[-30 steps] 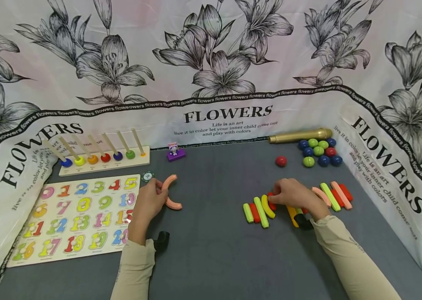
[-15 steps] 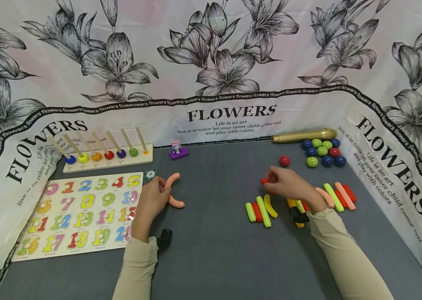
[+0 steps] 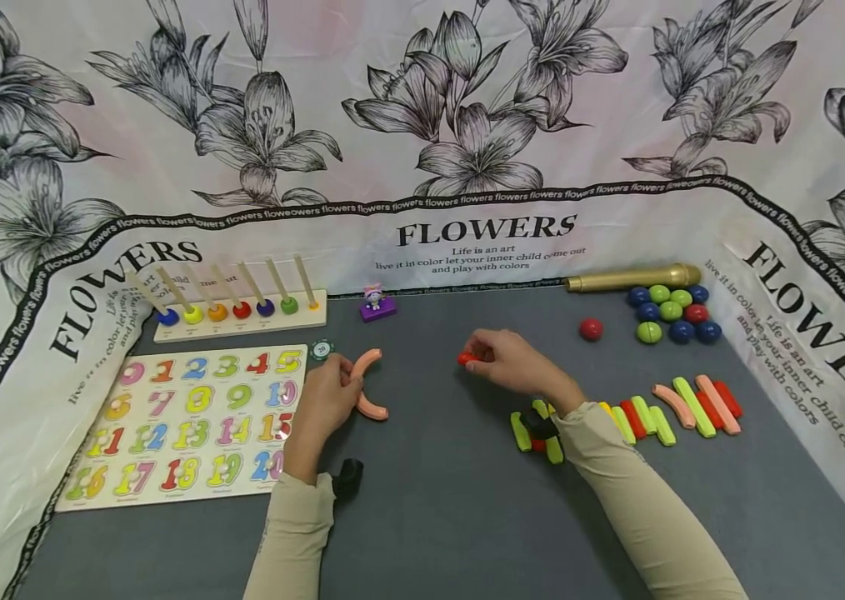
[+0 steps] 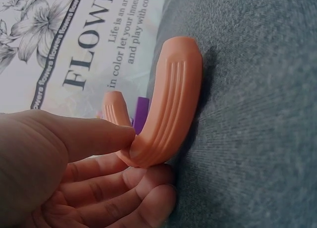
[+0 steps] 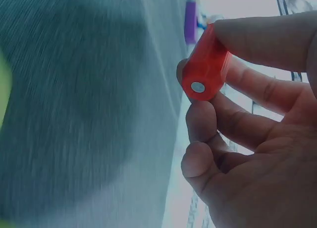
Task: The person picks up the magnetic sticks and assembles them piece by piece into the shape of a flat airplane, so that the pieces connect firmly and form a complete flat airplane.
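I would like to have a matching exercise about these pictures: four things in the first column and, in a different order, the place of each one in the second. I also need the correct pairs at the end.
Things
1. Number board
2. Red piece
3. Gold-coloured tube
4. Peach curved shape

Places
A. Lying at the back, next to the group of balls
B. Lying flat in front of the peg rack
C. Pinched by the left hand
D. Pinched by the right hand

Correct pairs: 1-B, 2-D, 3-A, 4-C
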Available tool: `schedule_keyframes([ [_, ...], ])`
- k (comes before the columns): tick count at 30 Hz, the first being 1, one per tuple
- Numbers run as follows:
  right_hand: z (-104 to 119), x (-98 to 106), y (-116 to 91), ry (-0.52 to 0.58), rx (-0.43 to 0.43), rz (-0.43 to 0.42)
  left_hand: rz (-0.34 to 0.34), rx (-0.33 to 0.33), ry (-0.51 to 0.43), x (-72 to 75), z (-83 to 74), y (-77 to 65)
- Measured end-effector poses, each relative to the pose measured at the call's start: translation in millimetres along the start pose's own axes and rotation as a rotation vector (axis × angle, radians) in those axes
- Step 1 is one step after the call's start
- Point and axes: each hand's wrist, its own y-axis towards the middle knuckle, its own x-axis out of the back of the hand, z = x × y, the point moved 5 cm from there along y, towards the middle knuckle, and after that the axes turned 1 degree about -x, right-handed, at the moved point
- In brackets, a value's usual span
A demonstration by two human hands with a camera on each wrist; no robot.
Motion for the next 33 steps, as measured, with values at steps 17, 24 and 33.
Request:
schedule_keyframes([
  [17,51,-46,49,-0.084,0.125,-0.022,0.009,-0.086,0.010,-6.6,-8.5,-3.2],
  [24,55,-51,55,-0.117,0.120,-0.039,0.018,-0.090,0.005,-7.5,-11.8,-2.8],
  [33,55,-55,58,-0.075,0.110,-0.045,0.020,-0.072,0.002,-4.8,-6.6,-1.8],
])
